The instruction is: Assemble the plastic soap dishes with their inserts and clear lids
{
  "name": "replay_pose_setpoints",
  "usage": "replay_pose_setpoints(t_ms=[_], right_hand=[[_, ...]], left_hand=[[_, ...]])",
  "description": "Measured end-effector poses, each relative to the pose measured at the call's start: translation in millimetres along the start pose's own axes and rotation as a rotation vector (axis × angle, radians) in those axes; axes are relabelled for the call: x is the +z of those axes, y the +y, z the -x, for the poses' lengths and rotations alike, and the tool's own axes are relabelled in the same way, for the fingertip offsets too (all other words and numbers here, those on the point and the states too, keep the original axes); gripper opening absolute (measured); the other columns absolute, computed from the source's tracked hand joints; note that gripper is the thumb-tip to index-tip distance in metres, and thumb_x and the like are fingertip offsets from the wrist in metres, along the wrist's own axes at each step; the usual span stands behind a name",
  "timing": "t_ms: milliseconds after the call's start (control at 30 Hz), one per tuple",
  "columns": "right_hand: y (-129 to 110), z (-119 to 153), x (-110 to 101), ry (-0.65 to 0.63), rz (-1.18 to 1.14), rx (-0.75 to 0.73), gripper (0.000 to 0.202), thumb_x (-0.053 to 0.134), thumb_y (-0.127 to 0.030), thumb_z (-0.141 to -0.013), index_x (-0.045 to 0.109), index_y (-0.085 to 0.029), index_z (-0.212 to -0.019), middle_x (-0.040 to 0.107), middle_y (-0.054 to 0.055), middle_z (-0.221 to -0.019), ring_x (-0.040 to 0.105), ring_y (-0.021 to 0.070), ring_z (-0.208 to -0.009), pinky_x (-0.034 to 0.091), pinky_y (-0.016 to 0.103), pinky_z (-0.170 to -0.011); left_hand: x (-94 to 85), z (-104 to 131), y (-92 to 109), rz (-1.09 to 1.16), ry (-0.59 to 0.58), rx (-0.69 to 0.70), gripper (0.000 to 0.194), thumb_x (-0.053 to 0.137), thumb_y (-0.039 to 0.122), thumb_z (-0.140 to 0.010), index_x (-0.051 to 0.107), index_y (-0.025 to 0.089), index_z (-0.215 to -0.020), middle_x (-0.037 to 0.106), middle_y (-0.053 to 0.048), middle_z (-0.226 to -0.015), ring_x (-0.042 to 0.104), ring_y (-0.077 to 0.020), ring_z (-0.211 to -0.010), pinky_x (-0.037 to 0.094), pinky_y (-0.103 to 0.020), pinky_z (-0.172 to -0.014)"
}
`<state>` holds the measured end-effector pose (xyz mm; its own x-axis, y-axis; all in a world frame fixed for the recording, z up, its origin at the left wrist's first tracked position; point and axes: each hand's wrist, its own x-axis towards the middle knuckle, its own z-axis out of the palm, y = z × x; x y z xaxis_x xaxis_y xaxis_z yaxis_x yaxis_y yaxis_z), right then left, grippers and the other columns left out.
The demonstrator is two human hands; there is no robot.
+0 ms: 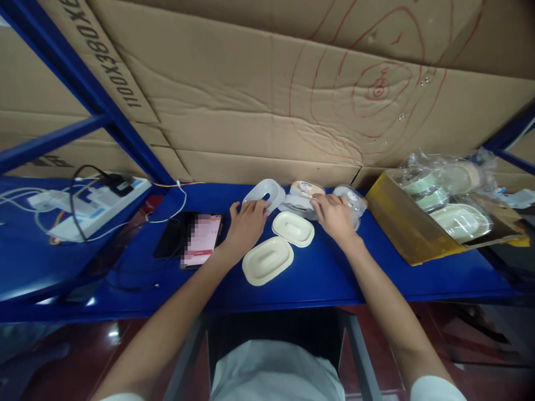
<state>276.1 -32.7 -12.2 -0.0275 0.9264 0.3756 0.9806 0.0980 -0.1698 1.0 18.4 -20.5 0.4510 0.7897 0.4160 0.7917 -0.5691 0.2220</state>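
Observation:
My left hand [247, 224] has its fingers bent at the near edge of a translucent white oval ring-shaped part [273, 190]; whether it grips the part is unclear. My right hand [333, 214] is closed at the stacked clear and white oval pieces [298, 205], its fingertips over their right side; what they hold is too small to name. Beyond the stack lies a peach-coloured oval piece [307, 187]. Another clear oval piece [350, 197] sits just right of that hand. Between my forearms lie two cream oval lids [293, 229], [267, 260].
An open cardboard box [393, 223] with plastic-wrapped green and cream pieces stands at the right. At the left are a lit phone [201, 240], a dark device [169, 236], and a white power strip [100, 209] with cables. Cardboard [234, 83] lines the back of the blue table [326, 278].

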Motion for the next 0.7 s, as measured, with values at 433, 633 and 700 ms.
replay_pose_setpoints(t_ms=[433, 633, 700], right_hand=[[82.7, 48.8, -24.1, -0.134, -0.146, 0.127, 0.054, 0.039, -0.057, -0.111, 0.058, -0.029, -0.153, 0.069, 0.008, -0.149, 0.068, 0.0314, -0.135, 0.054, 0.048, -0.111], [57.3, 35.6, -26.9, 0.153, 0.183, 0.160, 0.044, 0.040, -0.038, -0.111, 0.068, -0.020, -0.140, 0.076, 0.017, -0.133, 0.069, 0.0366, -0.121, 0.050, 0.052, -0.104], [47.5, 45.9, -25.6, 0.179, 0.220, 0.097, 0.042, 0.038, -0.036, -0.112, 0.073, -0.020, -0.131, 0.076, 0.017, -0.128, 0.067, 0.0360, -0.120, 0.047, 0.052, -0.103]], left_hand=[[9.5, 13.1, 17.2, 0.015, -0.050, 0.223, 0.040, 0.042, 0.028, -0.113, 0.055, 0.020, -0.149, 0.055, -0.019, -0.158, 0.052, -0.0350, -0.147, 0.024, -0.062, -0.127], [6.6, 39.4, 49.7, 0.099, -0.226, 0.606, 0.056, 0.064, 0.054, -0.105, 0.057, 0.024, -0.151, 0.054, -0.018, -0.162, 0.049, -0.0373, -0.150, 0.023, -0.064, -0.128], [5.3, 46.5, 52.6, 0.078, -0.248, 0.600, 0.059, 0.067, 0.054, -0.103, 0.056, 0.023, -0.152, 0.053, -0.018, -0.162, 0.049, -0.0386, -0.150, 0.026, -0.064, -0.125]])
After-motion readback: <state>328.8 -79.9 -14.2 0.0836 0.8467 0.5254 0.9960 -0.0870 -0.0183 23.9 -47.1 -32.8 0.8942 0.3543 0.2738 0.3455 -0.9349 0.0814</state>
